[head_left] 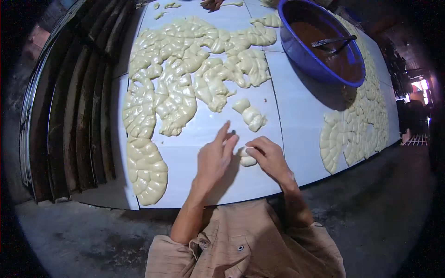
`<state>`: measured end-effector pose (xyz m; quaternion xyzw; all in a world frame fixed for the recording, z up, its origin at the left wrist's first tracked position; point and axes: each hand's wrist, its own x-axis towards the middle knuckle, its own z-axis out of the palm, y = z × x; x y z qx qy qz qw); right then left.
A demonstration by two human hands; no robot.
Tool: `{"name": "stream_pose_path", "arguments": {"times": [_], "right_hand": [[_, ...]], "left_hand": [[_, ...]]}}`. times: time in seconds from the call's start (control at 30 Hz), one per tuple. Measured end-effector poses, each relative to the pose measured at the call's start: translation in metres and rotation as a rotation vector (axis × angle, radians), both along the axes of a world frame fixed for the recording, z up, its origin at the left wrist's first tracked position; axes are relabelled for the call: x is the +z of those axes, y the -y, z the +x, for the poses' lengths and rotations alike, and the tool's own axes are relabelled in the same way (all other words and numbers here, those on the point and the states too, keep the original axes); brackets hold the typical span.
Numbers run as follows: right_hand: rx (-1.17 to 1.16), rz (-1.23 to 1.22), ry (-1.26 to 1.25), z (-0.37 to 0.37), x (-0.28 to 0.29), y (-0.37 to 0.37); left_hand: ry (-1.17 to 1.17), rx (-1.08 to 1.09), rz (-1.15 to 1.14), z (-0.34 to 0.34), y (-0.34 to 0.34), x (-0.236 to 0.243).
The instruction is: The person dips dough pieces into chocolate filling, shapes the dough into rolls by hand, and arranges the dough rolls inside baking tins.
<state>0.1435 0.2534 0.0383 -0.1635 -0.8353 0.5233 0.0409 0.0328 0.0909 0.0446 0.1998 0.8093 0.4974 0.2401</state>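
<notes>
My left hand [214,160] hovers over the white table with its fingers stretched out and nothing in them. Close by, my right hand [270,160] has its thumb and fingers closed on a small pale dough piece [248,161], partly hidden beneath them. Just beyond my hands lies a short, loose strip of dough lumps [253,118]. Farther off, large sheets of joined, glossy dough pieces [181,92] spread over the left and middle of the table. A separate rounded patch of dough [147,171] reaches toward the near left edge.
A blue basin [296,60] of brown filling, with dark-handled utensils [333,41] in it, stands at the far right. More dough pieces [354,134] cover the table's right side. Dark stacked trays [79,106] line the left. Another person's hand [212,4] shows at the far edge.
</notes>
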Motion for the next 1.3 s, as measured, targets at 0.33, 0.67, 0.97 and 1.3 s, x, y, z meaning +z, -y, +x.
{"name": "stream_pose_path", "arguments": {"times": [0.33, 0.67, 0.97, 1.3], "right_hand": [[-0.142, 0.638, 0.045, -0.036, -0.036, -0.036], [-0.438, -0.847, -0.192, -0.030, -0.016, -0.060], [-0.376, -0.465, 0.056, -0.040, -0.030, -0.059], [-0.078, -0.991, -0.102, -0.003, 0.016, -0.052]], "left_hand": [[-0.567, -0.377, 0.044, -0.038, -0.066, -0.015], [-0.491, -0.472, -0.036, -0.051, -0.091, -0.031], [-0.499, -0.500, 0.075, -0.056, -0.091, -0.034], [-0.742, -0.472, -0.011, -0.045, -0.093, -0.055]]}}
